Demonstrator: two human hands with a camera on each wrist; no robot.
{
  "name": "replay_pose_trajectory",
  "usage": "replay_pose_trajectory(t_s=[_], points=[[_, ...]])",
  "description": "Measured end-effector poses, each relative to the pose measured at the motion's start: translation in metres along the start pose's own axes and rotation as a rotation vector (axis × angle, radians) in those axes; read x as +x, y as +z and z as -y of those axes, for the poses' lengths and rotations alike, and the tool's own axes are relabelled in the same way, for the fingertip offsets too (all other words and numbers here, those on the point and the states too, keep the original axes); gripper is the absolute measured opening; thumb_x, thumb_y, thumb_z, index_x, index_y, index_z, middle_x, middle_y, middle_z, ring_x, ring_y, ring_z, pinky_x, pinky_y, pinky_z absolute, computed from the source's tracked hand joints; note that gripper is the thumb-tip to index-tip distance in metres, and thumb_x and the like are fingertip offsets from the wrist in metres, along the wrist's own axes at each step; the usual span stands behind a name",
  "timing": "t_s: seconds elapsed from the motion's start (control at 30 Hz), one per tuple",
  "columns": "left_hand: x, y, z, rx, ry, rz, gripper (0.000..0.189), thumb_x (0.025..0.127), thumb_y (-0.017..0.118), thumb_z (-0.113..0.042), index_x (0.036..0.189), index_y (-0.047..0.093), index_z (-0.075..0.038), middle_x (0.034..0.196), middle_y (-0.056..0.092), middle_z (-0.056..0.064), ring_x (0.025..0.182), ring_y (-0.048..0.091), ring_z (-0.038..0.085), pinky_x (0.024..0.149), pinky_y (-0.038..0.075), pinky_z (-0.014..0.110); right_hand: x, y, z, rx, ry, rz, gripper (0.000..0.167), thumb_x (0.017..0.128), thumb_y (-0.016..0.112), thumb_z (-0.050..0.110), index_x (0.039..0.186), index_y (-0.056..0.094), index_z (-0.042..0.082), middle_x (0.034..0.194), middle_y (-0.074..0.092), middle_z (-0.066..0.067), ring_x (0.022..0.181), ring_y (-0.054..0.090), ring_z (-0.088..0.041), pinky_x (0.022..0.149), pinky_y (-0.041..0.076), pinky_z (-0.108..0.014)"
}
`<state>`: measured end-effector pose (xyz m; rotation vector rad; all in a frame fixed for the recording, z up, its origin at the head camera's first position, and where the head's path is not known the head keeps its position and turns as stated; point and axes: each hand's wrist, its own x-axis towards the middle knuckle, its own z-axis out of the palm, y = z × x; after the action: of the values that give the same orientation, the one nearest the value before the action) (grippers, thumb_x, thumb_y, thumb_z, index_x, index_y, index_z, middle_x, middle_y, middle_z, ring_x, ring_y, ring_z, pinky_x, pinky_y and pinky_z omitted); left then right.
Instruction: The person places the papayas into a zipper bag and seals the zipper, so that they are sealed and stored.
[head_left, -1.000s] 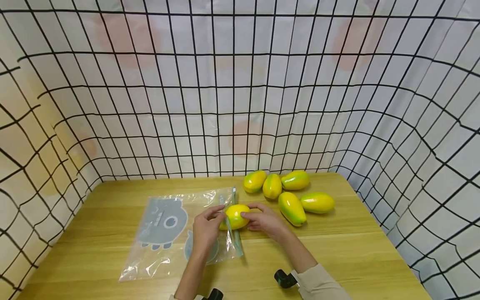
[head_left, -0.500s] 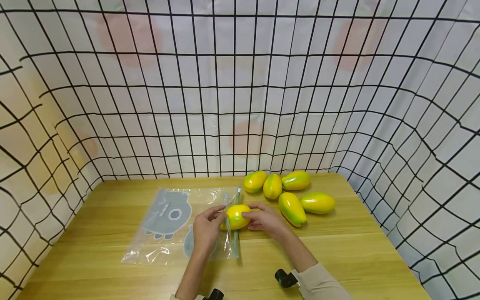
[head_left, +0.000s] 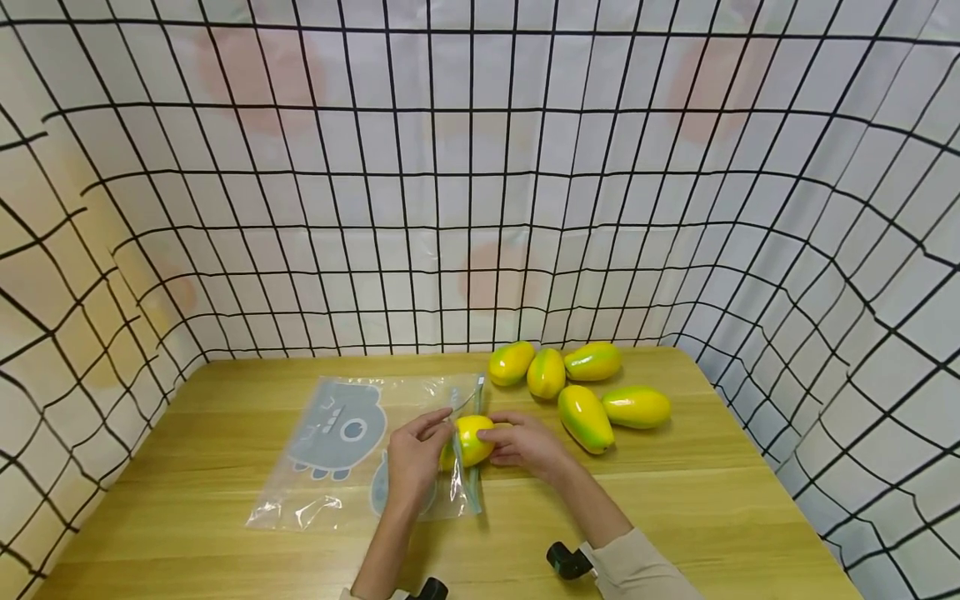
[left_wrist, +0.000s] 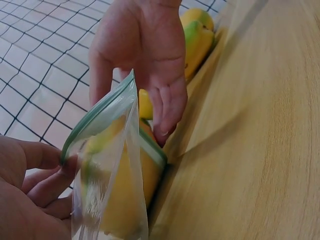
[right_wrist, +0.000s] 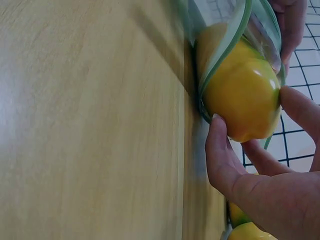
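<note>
Bright head view, glints on yellow fruit [head_left: 472, 442], dimmer wrist views, soft shadows across table [left_wrist: 260, 165]

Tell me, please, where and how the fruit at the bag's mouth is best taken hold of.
Probably the exposed rounded end, pinched across its sides from the right: the fruit lies partly inside the bag, whose mouth faces right, leaving only that end uncovered.

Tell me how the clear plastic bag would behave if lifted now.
The bag would probably flop and fold, since its thin film creases near the left hand. It looks light, being see-through. Once lifted, its mouth end may sag under the yellow fruit partly inside.
</note>
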<state>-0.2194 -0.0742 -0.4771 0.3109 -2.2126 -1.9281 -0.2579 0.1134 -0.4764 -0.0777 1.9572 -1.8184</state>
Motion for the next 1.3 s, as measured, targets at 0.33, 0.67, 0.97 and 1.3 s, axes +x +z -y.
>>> replay_pose_trajectory(t_s=[0.33,0.67,0.97,1.3], points=[[0.002,-0.001,-0.001,-0.045,0.002,-0.008,0.024,0.091,0.071,-0.012,0.113,0.078,-0.007,0.104,0.078,0.014,0.1,0.074,0.021,0.09,0.055,0.03,-0.001,0.004,0.0,-0.006,0.025,0.127,0.057,0.095,0.068,0.022,0.141,0.05,-0.006,0.107,0.072,-0.014,0.087,0.069,-0.018,0.091,0.058,-0.04],[0.001,-0.001,-0.002,-0.052,0.016,-0.014,0.024,0.09,0.071,-0.007,0.112,0.077,-0.003,0.103,0.078,0.015,0.096,0.074,0.022,0.072,0.051,0.015,-0.001,0.008,0.0,-0.019,0.051,0.187,0.048,0.096,0.066,0.021,0.136,0.054,-0.003,0.097,0.069,-0.009,0.085,0.067,-0.018,0.086,0.058,-0.036],[-0.001,-0.002,-0.006,-0.044,0.028,-0.026,0.022,0.09,0.072,-0.007,0.11,0.078,-0.004,0.102,0.078,0.015,0.097,0.075,0.022,0.075,0.051,0.013,-0.003,0.015,0.001,-0.026,0.059,0.175,0.05,0.092,0.072,0.02,0.134,0.056,-0.001,0.094,0.071,-0.006,0.084,0.067,-0.016,0.082,0.057,-0.033],[-0.002,-0.003,-0.009,-0.037,0.056,-0.032,0.021,0.088,0.072,-0.008,0.108,0.079,-0.006,0.1,0.078,0.015,0.097,0.075,0.021,0.077,0.052,0.015,-0.001,0.023,-0.001,0.092,0.006,0.203,0.049,0.094,0.064,0.004,0.14,0.051,-0.009,0.107,0.074,-0.012,0.093,0.071,-0.018,0.095,0.056,-0.041]])
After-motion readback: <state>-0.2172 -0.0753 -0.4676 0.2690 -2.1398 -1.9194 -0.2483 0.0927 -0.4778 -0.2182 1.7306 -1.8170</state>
